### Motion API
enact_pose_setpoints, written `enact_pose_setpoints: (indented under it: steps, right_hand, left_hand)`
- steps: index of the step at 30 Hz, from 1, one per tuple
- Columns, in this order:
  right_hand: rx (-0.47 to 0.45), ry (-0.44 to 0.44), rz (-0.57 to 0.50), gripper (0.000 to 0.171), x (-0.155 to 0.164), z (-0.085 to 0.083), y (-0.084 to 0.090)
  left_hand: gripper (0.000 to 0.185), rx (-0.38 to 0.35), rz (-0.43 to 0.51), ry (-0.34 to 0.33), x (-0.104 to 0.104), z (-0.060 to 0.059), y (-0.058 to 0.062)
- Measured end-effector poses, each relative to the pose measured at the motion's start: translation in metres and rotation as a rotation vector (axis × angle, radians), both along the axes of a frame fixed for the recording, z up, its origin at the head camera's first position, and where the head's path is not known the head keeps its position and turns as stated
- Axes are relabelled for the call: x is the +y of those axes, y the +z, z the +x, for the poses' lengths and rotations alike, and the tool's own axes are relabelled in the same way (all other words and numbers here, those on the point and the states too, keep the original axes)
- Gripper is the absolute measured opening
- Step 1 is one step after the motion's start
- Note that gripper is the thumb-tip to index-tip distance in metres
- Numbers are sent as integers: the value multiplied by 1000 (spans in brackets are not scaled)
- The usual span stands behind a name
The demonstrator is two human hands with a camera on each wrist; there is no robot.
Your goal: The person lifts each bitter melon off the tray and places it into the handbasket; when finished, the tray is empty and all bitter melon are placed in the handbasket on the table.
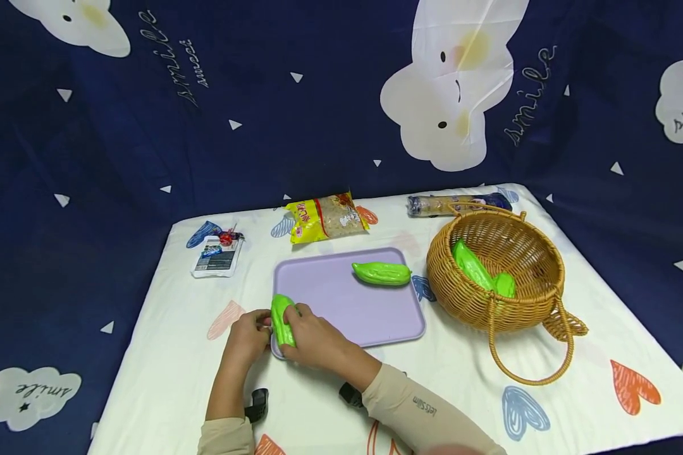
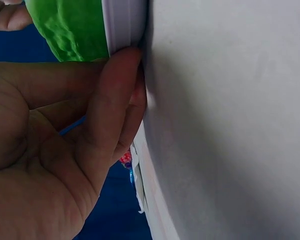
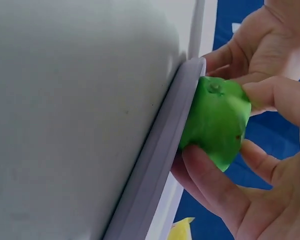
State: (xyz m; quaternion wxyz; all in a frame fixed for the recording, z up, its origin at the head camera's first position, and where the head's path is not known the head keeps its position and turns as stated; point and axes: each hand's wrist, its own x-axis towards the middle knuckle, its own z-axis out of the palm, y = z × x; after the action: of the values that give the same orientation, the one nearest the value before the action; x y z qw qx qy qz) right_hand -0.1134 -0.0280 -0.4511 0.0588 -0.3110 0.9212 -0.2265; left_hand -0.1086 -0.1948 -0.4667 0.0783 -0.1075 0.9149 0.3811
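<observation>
At the near-left corner of the lilac tray (image 1: 375,316), your right hand (image 1: 313,338) is curling its fingers (image 3: 210,185) round a green bitter gourd (image 1: 282,319), while your left hand (image 1: 249,335) is touching the tray's edge with straight fingers (image 2: 112,95). Further out, I judge you are partway: one gourd (image 1: 382,273) is lying on the tray's far side, and two more (image 1: 480,270) are waiting in the wicker basket (image 1: 541,303) to the right.

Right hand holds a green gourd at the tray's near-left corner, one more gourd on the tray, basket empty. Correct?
Not quite: the basket holds two green gourds, as the head view shows. The rest stands: right hand holds a gourd at the tray corner, another gourd on it.
</observation>
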Motion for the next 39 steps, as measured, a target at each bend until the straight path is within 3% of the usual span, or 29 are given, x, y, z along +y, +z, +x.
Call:
enact_pose_setpoints:
  steps: [4, 9, 19, 27, 30, 39]
  right_hand:
    - [-50, -35, -33, 46, 5, -1, 2]
    - [-31, -73, -67, 44, 19, -3, 12]
    - [33, -175, -214, 45, 71, -2, 57]
    - [156, -363, -289, 48, 133, 0, 90]
    - [158, -442, -334, 48, 156, 2, 98]
    - [193, -713, -392, 48, 217, 2, 105]
  left_hand:
    - [38, -1, 29, 7, 1, 0, -1]
    - [37, 5, 68, 17, 1, 1, -2]
    - [36, -4, 72, 30, -1, 1, -2]
    - [35, 7, 59, 19, 0, 1, -2]
    - [35, 14, 54, 15, -1, 1, -2]
    - [36, -3, 56, 20, 0, 0, -2]
